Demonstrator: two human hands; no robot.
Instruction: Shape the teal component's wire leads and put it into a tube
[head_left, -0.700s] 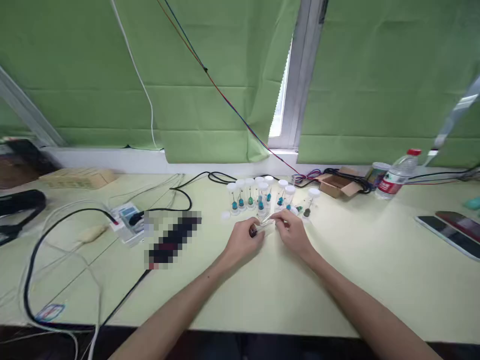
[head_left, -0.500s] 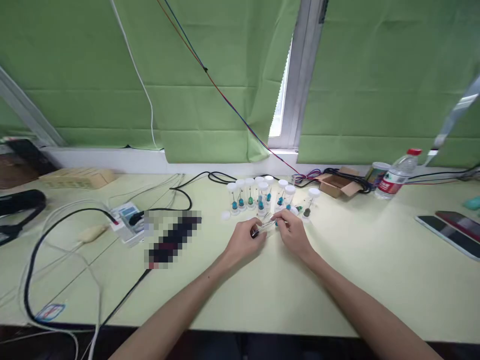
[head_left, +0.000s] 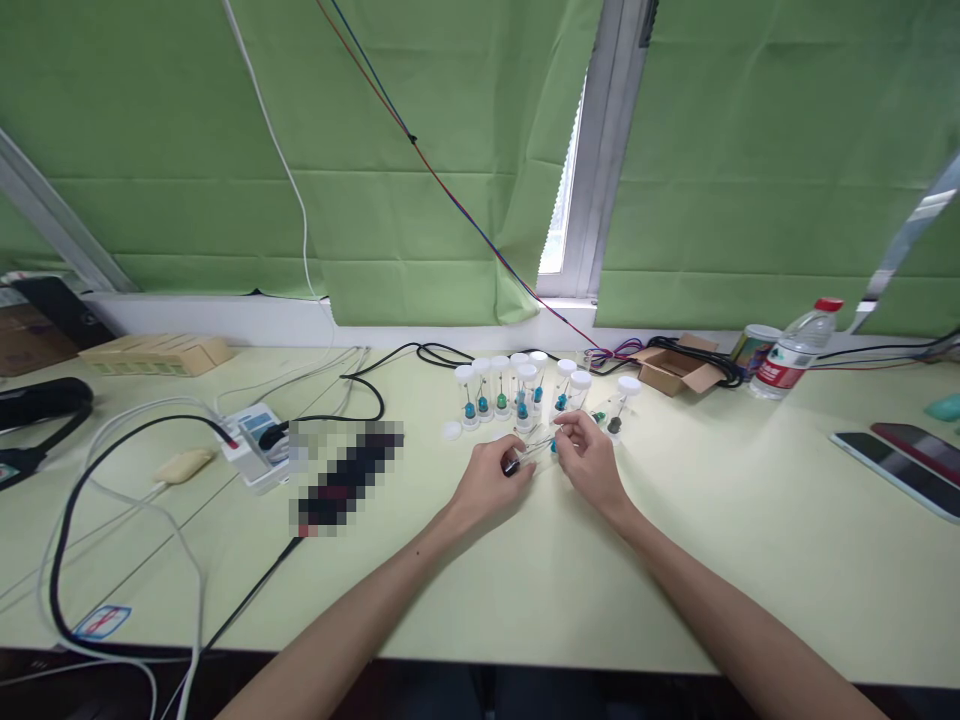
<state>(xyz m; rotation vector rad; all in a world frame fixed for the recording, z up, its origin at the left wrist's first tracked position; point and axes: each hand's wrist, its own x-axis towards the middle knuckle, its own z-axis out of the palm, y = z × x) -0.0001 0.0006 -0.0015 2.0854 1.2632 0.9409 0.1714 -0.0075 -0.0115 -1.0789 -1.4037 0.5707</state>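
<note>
My left hand (head_left: 496,478) is closed around a slim clear piece with a dark end (head_left: 511,467), its fingertips pointing toward the right hand. My right hand (head_left: 589,455) is bent just to the right, thumb and fingers drawn together near the thin tip of that piece; what they pinch is too small to make out. A blue-green bit (head_left: 553,446) shows beside the right thumb. Behind both hands stand several clear vials (head_left: 501,388) with white caps, each with a thin stem and a blue or green lump inside. One vial (head_left: 622,405) with a dark lump stands apart at the right.
A loose white cap (head_left: 451,430) lies left of the vials. Further left are a power strip (head_left: 251,448) and looping cables. An open cardboard box (head_left: 675,372), a can (head_left: 756,350) and a water bottle (head_left: 796,352) stand at the back right, phones (head_left: 900,472) at the right edge.
My right hand has shifted slightly right, and its fingers have drawn back a little from the left hand. The left hand stays almost where it was.
</note>
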